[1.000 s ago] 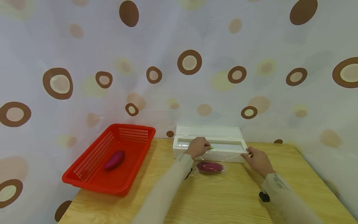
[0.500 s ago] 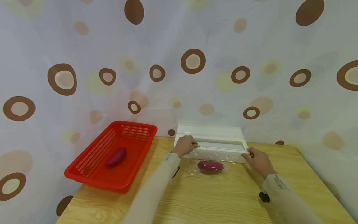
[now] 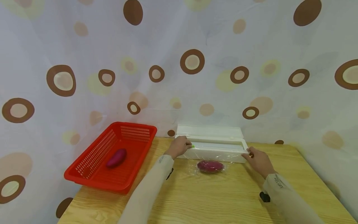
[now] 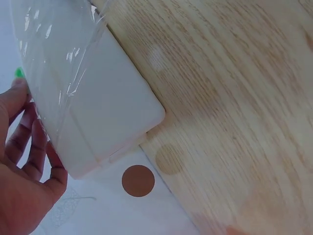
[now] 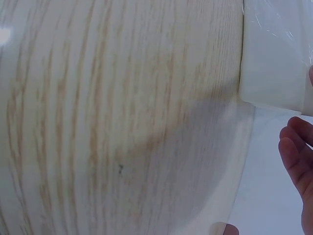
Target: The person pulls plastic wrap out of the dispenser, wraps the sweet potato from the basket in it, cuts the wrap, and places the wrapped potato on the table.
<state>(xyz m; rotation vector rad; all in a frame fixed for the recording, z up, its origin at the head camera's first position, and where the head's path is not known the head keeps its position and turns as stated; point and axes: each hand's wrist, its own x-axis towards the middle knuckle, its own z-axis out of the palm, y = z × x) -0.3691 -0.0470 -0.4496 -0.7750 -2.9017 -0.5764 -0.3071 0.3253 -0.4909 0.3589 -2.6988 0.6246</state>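
A white cling film dispenser (image 3: 215, 155) stands on the table with its lid raised at the back. Clear film (image 4: 73, 54) hangs down over its front. My left hand (image 3: 179, 147) is at the dispenser's left end, pinching a small green slide cutter (image 3: 193, 146) on the front rail. At the right end, my right hand (image 3: 260, 161) grips the dispenser's corner by thumb and finger; some of its fingers (image 5: 293, 156) show below that end in the right wrist view. Just in front lies a purple sweet potato (image 3: 210, 166) wrapped in film.
A red plastic basket (image 3: 139, 160) stands at the left of the wooden table (image 3: 207, 199). Inside it lies another purple sweet potato (image 3: 116, 157). A patterned curtain (image 3: 212, 37) rises behind the table.
My left hand has moved left along the dispenser's front rail with the green slide cutter. The right hand has stayed at the right end.
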